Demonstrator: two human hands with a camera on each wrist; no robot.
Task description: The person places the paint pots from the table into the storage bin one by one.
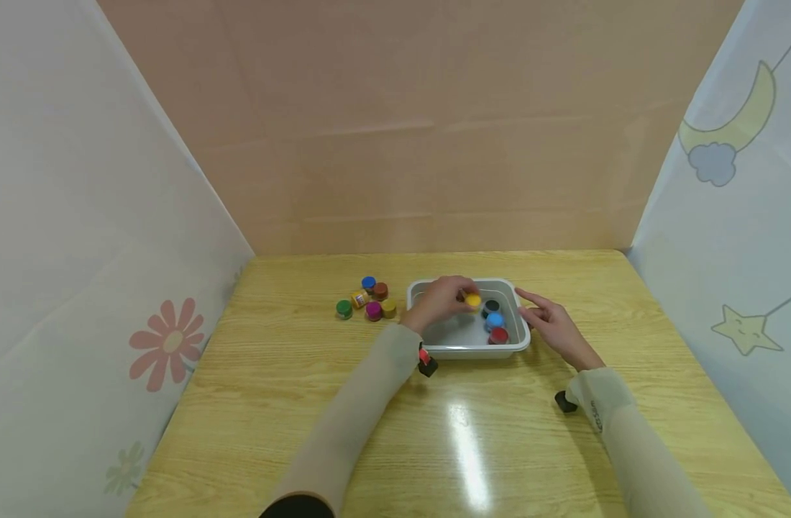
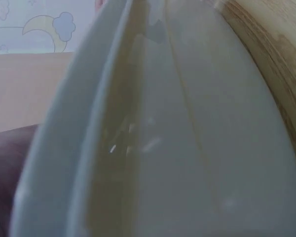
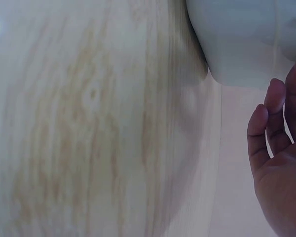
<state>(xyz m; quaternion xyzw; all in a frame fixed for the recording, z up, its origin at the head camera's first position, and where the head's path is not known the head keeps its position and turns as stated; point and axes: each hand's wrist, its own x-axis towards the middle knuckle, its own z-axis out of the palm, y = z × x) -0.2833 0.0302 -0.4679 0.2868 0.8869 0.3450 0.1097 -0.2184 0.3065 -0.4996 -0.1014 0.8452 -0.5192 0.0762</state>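
My left hand [image 1: 442, 301] reaches over the white tray [image 1: 460, 352] and pinches a small jar with a yellow lid [image 1: 473, 301]. Inside the tray, along its right side, stand a black-lidded jar [image 1: 491, 308], a light-blue-lidded jar [image 1: 495, 321] and a red-lidded jar [image 1: 498, 336]. At the tray's right rim is my right hand [image 1: 554, 327], fingers extended along the outside. In the right wrist view, the fingertips [image 3: 275, 91] lie right by the tray's wall [image 3: 241, 54]. The left wrist view is filled mostly by the tray's outer wall [image 2: 187, 123].
Left of the tray, several small jars stand grouped on the wooden table [image 1: 266, 374], among them a green-lidded jar [image 1: 344, 309], a magenta-lidded jar [image 1: 373, 311] and a blue-lidded jar [image 1: 368, 283]. One yellow jar [image 1: 359, 298] lies on its side. A brown back wall [image 1: 434, 144] rises behind.
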